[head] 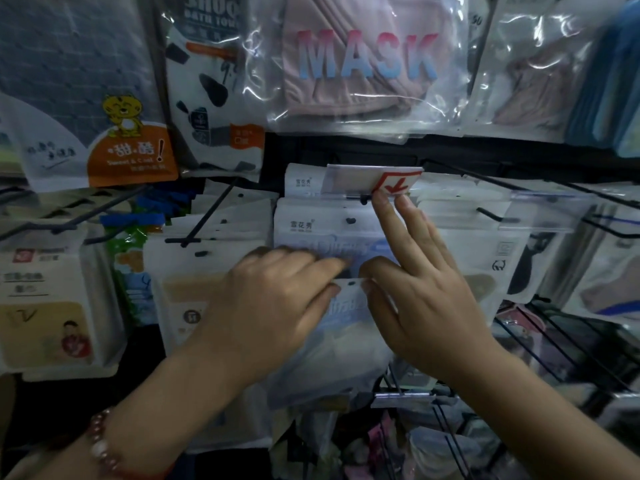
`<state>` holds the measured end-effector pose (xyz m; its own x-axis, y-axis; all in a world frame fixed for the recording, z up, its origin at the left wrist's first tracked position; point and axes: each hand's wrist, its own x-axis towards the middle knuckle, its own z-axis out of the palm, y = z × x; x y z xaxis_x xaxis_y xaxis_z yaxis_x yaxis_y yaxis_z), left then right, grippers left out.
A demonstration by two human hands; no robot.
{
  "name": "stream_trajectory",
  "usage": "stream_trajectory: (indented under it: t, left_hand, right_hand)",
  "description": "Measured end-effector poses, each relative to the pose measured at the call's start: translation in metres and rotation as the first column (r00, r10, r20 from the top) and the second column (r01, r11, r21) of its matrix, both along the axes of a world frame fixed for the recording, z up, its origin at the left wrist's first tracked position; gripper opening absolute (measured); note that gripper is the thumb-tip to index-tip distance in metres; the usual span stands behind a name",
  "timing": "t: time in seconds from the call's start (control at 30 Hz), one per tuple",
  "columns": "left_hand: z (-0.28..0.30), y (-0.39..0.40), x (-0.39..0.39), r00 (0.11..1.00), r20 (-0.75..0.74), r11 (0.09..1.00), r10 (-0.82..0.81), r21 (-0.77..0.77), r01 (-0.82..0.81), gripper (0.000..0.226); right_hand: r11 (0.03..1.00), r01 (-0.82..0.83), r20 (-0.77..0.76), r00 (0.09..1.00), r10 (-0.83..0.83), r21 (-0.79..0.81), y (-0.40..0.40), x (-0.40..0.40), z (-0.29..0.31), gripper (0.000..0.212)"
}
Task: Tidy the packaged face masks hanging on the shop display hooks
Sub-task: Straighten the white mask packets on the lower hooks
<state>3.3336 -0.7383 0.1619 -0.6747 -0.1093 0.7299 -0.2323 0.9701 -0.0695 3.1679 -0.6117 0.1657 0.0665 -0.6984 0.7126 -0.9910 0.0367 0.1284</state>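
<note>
Both hands are at the middle of a shop wall full of hanging packs. The left hand [277, 299] and the right hand [415, 296] hold one white and blue mask pack [343, 344] between them. The left thumb and fingers pinch its top edge from the left side. The right thumb pinches the same edge from the right. The pack hangs long-way down, with its top edge and little hang hole [352, 283] pointing up and its blurry bottom end pointing at the floor.

Two fingers of the right hand [384, 206] stick straight up (the rest stay by the pack). Their tips touch the price tag [377, 180] with a red mark, right by the end of the black hook [360, 196].

Just behind the held pack more of the same white packs [311, 223] hang on that hook, flat side facing out.

Above them hangs a clear bag with pink masks and the word MASK [367, 60]. To the left is a pack with a yellow tiger [121, 116] and an orange label. A bead bracelet [100, 445] sits on the left wrist. Black wire racks [540, 341] run down on the right.
</note>
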Motion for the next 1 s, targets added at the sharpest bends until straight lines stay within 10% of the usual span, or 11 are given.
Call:
stream_trajectory:
  t: [1.0]
  left_hand:
    - [0.013, -0.030, -0.046, 0.989, -0.149, 0.983, 0.024, 0.182, 0.003, 0.034]
  right_hand:
    - [1.000, 0.007, 0.022, 1.000, -0.006, -0.013, 0.004, -0.001, 0.001, 0.032]
